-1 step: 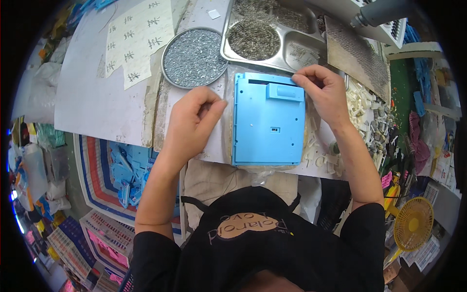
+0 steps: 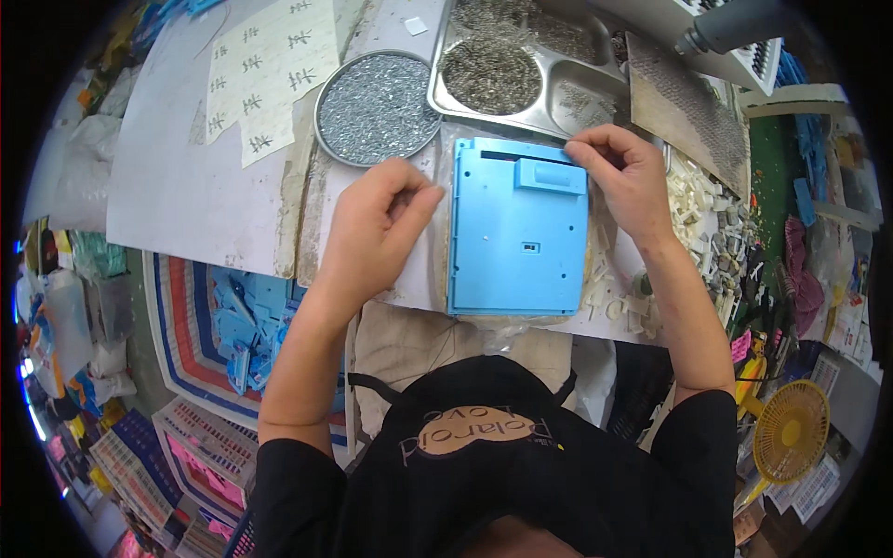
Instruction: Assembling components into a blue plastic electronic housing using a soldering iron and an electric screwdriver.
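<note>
A light blue flat plastic casing (image 2: 512, 246) lies on the worktable in front of me. It has a dark slot along its top, a raised block (image 2: 551, 177) at the upper right and several small holes. At its upper right corner, my right hand (image 2: 621, 175) is closed in a pinch, fingertips touching or just over the corner; whatever they hold is hidden. Beside the casing's upper left edge, my left hand (image 2: 383, 219) is also pinched closed, apart from the casing. I cannot make out anything between its thumb and finger.
Behind the casing stand a round tray (image 2: 372, 110) of small silvery metal pieces and a compartmented steel tray (image 2: 445, 104) of darker ones. White plastic parts (image 2: 693, 209) pile up at right. A striped bag (image 2: 177, 321) of blue parts sits lower left; a yellow fan (image 2: 791, 432) lower right.
The whole view has shifted slightly, with the table things a little farther right. My left hand has moved slightly up and right. The right hand keeps its place at the casing's corner.
</note>
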Demonstrator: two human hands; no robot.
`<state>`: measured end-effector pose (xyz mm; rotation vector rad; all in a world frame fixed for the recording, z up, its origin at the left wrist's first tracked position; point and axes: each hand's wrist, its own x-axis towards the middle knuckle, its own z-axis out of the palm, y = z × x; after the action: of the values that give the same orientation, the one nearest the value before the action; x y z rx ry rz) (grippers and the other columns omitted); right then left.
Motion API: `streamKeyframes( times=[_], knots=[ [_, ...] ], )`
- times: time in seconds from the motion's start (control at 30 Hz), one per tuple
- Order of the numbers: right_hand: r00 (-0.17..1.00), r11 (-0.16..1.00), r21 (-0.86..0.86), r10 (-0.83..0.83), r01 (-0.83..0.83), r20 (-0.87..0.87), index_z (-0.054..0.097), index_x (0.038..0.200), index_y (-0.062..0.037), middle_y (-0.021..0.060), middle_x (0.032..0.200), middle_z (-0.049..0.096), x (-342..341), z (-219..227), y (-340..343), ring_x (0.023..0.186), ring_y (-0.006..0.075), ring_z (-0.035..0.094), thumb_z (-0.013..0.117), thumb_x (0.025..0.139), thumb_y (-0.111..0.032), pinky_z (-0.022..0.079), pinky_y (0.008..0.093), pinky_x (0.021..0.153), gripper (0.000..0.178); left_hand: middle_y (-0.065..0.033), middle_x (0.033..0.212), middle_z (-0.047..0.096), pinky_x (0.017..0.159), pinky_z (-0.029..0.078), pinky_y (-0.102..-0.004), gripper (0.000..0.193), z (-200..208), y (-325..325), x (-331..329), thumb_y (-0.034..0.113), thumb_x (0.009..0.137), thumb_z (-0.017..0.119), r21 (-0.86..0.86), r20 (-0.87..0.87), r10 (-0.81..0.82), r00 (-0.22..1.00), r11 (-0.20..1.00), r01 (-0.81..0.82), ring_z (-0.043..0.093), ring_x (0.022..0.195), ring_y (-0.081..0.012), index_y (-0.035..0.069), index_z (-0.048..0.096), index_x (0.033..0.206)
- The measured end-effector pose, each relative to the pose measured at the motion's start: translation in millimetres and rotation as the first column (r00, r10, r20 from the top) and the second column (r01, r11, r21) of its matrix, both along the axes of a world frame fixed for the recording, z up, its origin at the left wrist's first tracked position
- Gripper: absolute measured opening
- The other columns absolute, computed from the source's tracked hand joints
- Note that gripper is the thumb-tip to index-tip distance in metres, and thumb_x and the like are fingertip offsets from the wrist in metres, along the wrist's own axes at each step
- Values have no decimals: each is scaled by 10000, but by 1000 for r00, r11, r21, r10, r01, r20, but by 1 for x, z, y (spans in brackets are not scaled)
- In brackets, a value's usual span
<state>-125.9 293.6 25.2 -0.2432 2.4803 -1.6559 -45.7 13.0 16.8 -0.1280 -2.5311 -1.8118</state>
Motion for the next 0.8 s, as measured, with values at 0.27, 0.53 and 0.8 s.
streamKeyframes(
  times=[0.27, 0.53, 0.8],
  knots=[
    [999, 1000, 2, -12, 12, -30, 764, 976, -8, 11, 858, 731, 1, -6, 5, 797, 68, 633, 732, 940, -168, 492, 222, 749, 168, -139, 779, 606, 654, 457, -358, 216, 18, 6, -35, 175, 961, 645, -366, -104, -217, 971, 916, 166, 562, 685, -257, -25, 610, 886],
    [997, 999, 24, -37, 39, -70, 728, 1016, 2, 8, 888, 718, 13, 12, 18, 817, 68, 642, 709, 955, -132, 504, 215, 766, 148, -199, 830, 662, 740, 505, -470, 256, 36, 9, -51, 233, 953, 622, -673, -49, -365, 930, 699, 239, 650, 806, -396, -18, 635, 905],
    [995, 999, -30, -12, 15, 96, 717, 1008, 21, 13, 902, 725, 56, 32, 35, 804, 78, 653, 737, 915, -41, 526, 224, 755, 113, -194, 811, 664, 736, 506, -455, 284, 43, 7, -60, 255, 947, 650, -657, 62, -409, 910, 670, 346, 652, 783, -387, -20, 643, 873]
  ],
)
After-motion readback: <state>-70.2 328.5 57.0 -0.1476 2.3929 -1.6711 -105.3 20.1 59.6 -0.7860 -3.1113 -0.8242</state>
